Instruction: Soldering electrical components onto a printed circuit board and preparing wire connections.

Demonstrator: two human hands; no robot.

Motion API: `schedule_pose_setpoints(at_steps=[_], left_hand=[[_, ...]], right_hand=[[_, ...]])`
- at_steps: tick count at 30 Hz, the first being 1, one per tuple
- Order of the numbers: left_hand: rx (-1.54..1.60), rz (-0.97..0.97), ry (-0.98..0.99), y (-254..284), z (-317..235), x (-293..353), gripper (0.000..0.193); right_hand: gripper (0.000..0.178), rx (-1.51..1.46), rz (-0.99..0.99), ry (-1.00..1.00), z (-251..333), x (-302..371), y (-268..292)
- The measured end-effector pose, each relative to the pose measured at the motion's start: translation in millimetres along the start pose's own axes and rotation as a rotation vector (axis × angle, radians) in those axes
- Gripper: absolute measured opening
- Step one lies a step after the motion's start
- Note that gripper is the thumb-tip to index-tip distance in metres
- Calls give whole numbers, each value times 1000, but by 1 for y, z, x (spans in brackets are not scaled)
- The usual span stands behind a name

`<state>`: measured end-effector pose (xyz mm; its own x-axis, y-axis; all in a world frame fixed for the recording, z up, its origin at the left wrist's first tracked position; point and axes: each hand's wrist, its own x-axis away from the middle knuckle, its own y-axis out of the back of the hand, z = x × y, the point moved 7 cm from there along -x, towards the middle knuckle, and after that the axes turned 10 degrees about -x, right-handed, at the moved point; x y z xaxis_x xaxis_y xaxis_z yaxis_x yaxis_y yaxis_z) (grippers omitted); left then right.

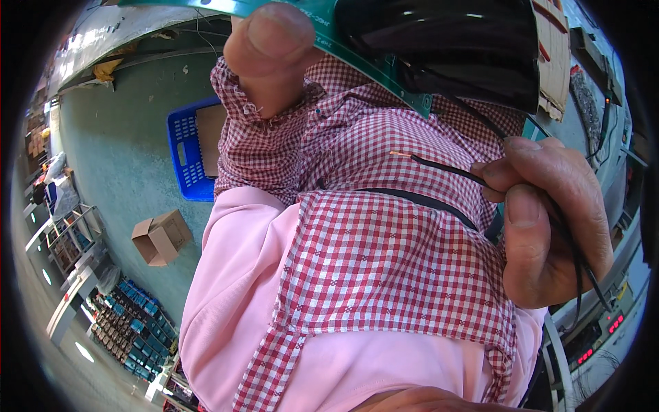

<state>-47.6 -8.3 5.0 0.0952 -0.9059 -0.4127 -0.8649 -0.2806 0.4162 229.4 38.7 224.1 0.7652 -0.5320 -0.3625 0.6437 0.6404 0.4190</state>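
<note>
My left hand (pixel 274 48) is at the top of the view, its thumb pressed on a green circuit board (pixel 374 65) that it grips by the edge. A glossy black part (pixel 446 48) sits on that board. My right hand (pixel 549 220) is at the right, fingers pinched on thin black wires (pixel 443 165). One wire sticks out to the left with a bare orange tip; the others trail down past the palm. Both hands are close to the camera, in front of a red-and-white checked shirt (pixel 384 254) and a pink garment (pixel 240 295).
On the green floor lie a blue plastic crate (pixel 182 147) with a cardboard sheet in it and an open cardboard box (pixel 161 237). Shelves of small items (pixel 130 323) stand lower left. A device with red lit digits (pixel 597 336) is lower right, cardboard (pixel 552 55) upper right.
</note>
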Motion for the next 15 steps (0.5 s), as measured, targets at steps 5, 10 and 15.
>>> schedule_pose_setpoints(at_steps=[5,10,15], left_hand=[[19,5,8,0,2,-1,48],[37,10,14,0,4,-1,48],[56,14,27,-1,6,2,49]], right_hand=[[30,-10,12,12,0,-2,0],[29,-43,2,-10,-1,-1,1],[28,-73,-47,-121,2,5,-1]])
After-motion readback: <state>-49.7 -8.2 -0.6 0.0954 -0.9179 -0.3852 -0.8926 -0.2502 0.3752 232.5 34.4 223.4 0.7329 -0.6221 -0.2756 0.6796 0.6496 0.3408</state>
